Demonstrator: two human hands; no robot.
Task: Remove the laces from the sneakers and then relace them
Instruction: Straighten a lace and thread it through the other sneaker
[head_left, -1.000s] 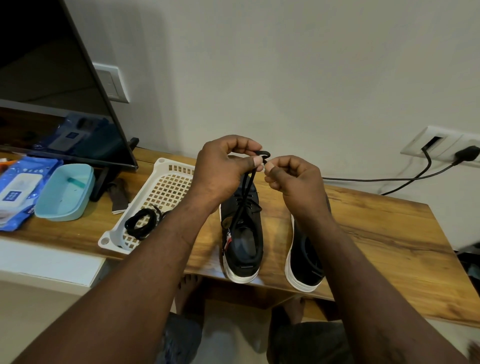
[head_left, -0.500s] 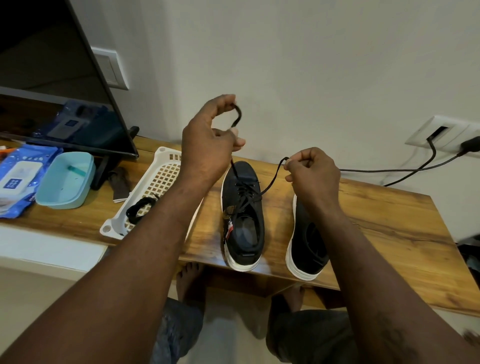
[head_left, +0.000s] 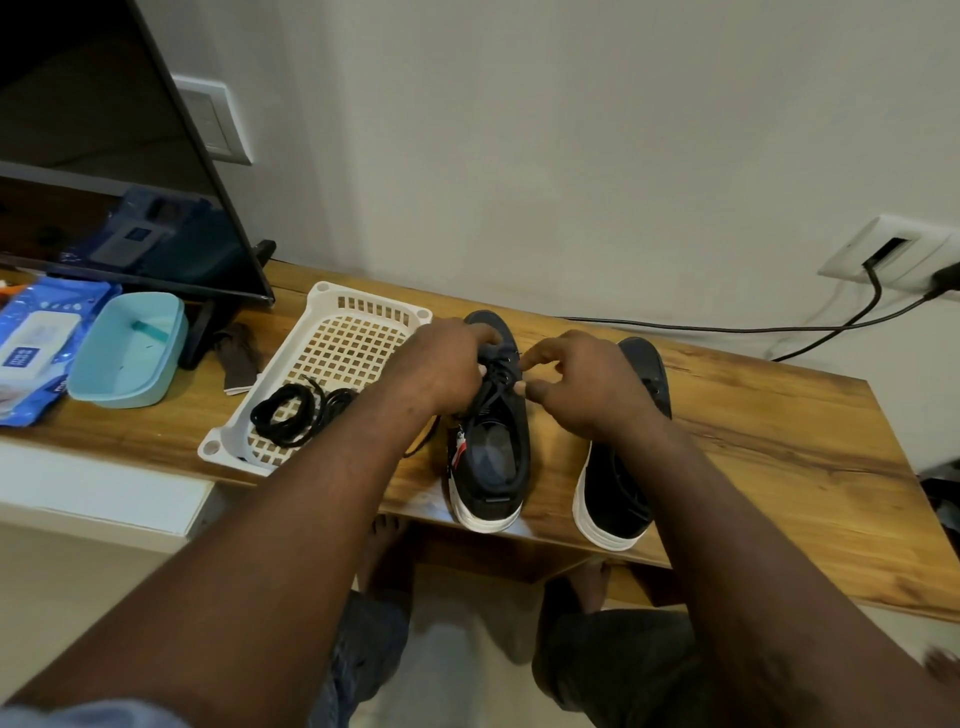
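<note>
Two black sneakers with white soles stand side by side at the table's front edge. The left sneaker has a black lace threaded through its upper eyelets. My left hand lies over the shoe's toe side and grips the lace there. My right hand is at the same shoe's right eyelets, thumb and forefinger curled at the lace. A loose lace end trails left of the shoe. The right sneaker shows no lace and is partly hidden by my right wrist. A second black lace lies coiled in the white basket.
A dark TV screen stands at the back left on the wooden table. A light blue tub and a blue wipes pack sit below it. A black cable runs along the wall to a socket.
Both hands have dropped from above the shoe down onto its eyelets. The lace, held taut in the air earlier, now lies against the left sneaker.
</note>
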